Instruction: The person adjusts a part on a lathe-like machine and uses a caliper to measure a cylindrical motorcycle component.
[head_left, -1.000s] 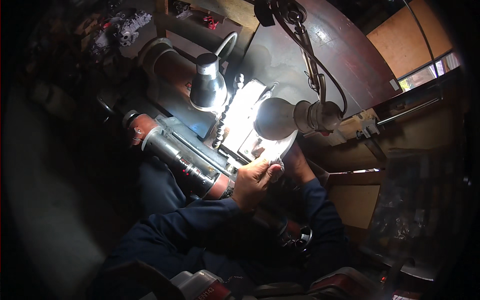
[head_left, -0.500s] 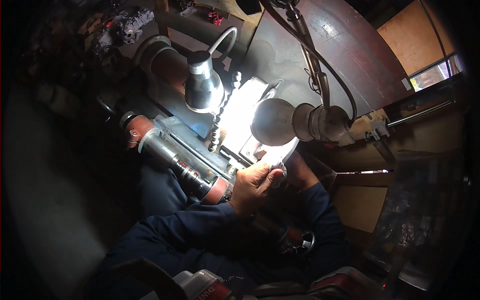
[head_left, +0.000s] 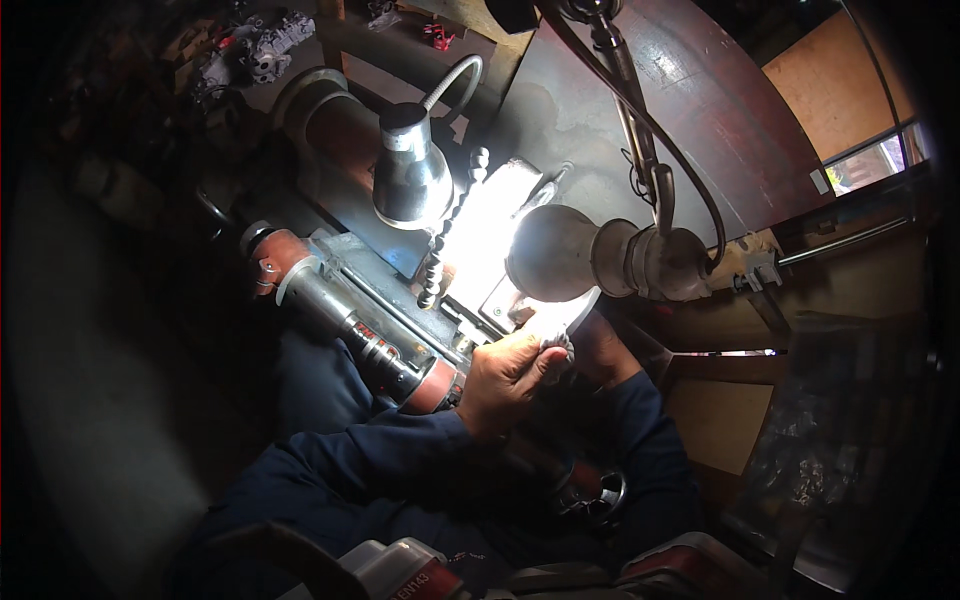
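My left hand is closed on a crumpled grey-white cloth at the front of a brightly lit metal fixture. My right hand reaches in behind it from the right; its fingers are hidden. A silver gooseneck lamp and a larger dull metal lamp hang close over the work. A segmented hose stands left of the glare. Along the left lies a long red-and-steel cylindrical machine body.
A dark red metal panel stands behind the work. Wooden panels and a clear plastic bag are on the right, grey castings at the upper left. A jointed lamp arm crosses from above; a red-and-grey object sits at the lower edge.
The view has shifted slightly, so the lamps and panel sit a little differently in the picture. Both hands stay at the fixture, the left still gripping the cloth, with only slight movement.
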